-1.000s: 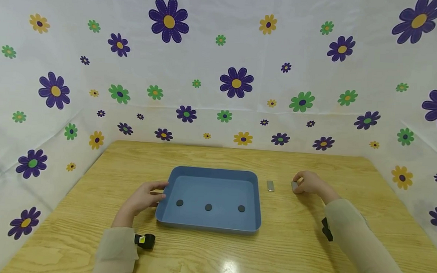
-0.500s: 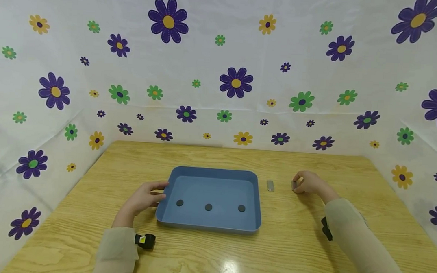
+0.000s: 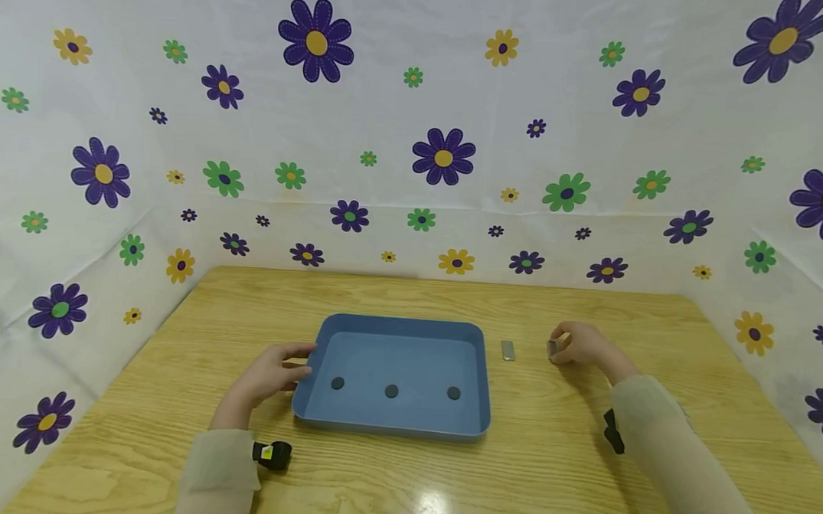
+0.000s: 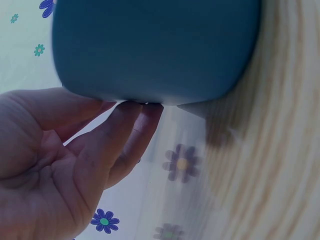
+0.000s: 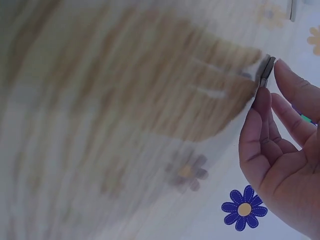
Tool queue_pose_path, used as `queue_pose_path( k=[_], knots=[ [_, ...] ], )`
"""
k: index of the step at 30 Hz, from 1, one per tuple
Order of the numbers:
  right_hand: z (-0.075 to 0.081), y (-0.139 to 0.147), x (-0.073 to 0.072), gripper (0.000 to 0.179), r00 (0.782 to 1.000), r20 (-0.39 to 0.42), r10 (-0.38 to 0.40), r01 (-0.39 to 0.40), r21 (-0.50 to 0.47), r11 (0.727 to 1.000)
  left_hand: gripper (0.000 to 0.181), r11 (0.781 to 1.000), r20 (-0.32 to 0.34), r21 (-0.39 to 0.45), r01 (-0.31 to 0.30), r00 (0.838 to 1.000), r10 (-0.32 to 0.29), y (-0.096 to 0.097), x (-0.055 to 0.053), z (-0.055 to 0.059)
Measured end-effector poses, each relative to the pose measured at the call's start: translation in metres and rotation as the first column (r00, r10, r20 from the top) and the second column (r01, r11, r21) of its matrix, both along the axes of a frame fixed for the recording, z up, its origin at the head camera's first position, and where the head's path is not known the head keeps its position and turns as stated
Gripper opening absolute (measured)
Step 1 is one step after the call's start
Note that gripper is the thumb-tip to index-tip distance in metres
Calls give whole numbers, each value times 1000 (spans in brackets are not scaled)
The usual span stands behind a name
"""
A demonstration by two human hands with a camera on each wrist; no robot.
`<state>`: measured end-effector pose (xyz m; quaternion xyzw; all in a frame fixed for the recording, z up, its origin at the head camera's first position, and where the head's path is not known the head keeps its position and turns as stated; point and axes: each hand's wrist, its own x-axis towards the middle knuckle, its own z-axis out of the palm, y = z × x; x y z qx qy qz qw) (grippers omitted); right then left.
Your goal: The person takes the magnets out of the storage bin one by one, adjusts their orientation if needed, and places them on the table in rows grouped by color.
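A blue rectangular tray (image 3: 400, 356) stands on the table, three dark round discs (image 3: 392, 391) in a row on its floor. My left hand (image 3: 268, 373) is at the tray's left end, its fingertips touching the outer wall (image 4: 155, 55), as the left wrist view shows. Right of the tray, my right hand (image 3: 582, 346) pinches a small flat grey metal rectangle (image 5: 268, 69) between thumb and fingers, close over the tabletop. A similar metal rectangle (image 3: 508, 350) lies flat on the wood between the tray and that hand.
The wooden table (image 3: 402, 479) reaches back to a white cloth (image 3: 390, 118) printed with flowers, which also closes off both sides. A black wrist camera (image 3: 275, 456) sits by the left sleeve, another (image 3: 614, 432) by the right sleeve.
Between the right fingers, the metal rectangle has tilted slightly. The left hand, the tray and the discs have stayed put, apart from a small shift of the head view.
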<state>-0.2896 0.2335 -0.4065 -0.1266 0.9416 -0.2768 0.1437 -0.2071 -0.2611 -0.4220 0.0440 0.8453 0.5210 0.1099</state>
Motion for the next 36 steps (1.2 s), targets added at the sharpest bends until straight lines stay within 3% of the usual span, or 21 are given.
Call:
queue_pose_path(
  k=[6, 14, 27, 36],
  knots=[
    [6, -4, 4, 41, 1000, -22, -22, 21, -49, 999, 45, 1000, 4, -1, 3, 1000, -3, 0, 1, 0],
    [17, -18, 13, 40, 996, -93, 18, -31, -148, 988, 45, 1000, -2, 9, 14, 1000, -14, -2, 0, 0],
    [22, -49, 26, 36, 990, -119, 82, -111, -270, 956, 45, 1000, -3, 13, 15, 1000, -15, -2, -1, 0],
    [24, -80, 33, 35, 985, -95, 145, -167, -307, 937, 45, 1000, 5, 18, 4, 1000, -5, -2, -2, -2]
  ],
)
